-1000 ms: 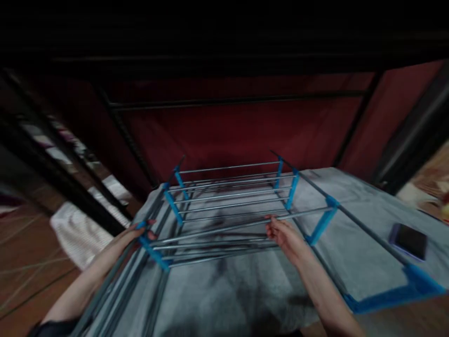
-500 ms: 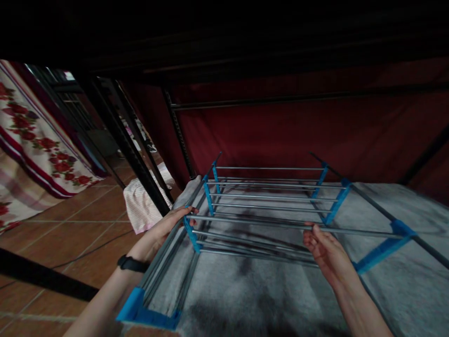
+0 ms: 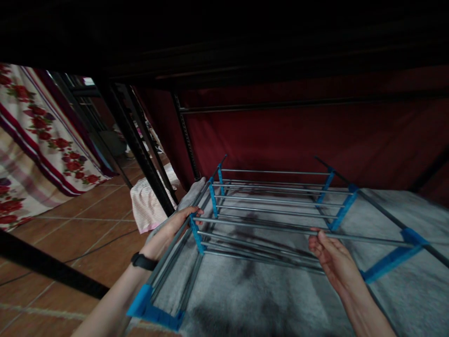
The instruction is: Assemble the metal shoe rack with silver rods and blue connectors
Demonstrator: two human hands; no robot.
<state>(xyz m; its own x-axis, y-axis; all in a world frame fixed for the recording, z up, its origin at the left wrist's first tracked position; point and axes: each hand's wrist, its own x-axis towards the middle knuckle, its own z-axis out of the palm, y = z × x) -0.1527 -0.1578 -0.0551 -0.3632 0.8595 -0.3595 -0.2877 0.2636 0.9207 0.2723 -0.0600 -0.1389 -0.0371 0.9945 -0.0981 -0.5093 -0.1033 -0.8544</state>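
A rack (image 3: 273,201) of thin grey metal tubes joined by blue plastic connectors lies on a grey cloth. My left hand (image 3: 187,217), with a black band at the wrist, is closed around the left end of the front crosswise tube, at a blue connector (image 3: 197,234). Part of its fingers is hidden behind the connector. My right hand (image 3: 329,248) pinches the same tube (image 3: 259,225) between thumb and fingers, right of its middle. The tube's right end meets another blue connector (image 3: 414,238). Nearest me at the left is a blue end piece (image 3: 154,311).
The grey cloth (image 3: 252,290) spreads under the rack. Black metal posts (image 3: 140,145) stand at the left and a dark frame hangs overhead. A dark red cloth (image 3: 273,140) closes the back. A striped towel (image 3: 149,206) and flowered fabric (image 3: 63,145) are beside the tiled floor (image 3: 91,229).
The whole view has shifted slightly, so everything sits a little further right and lower. Both hands keep their hold on the front tube; the rack looks otherwise unchanged.
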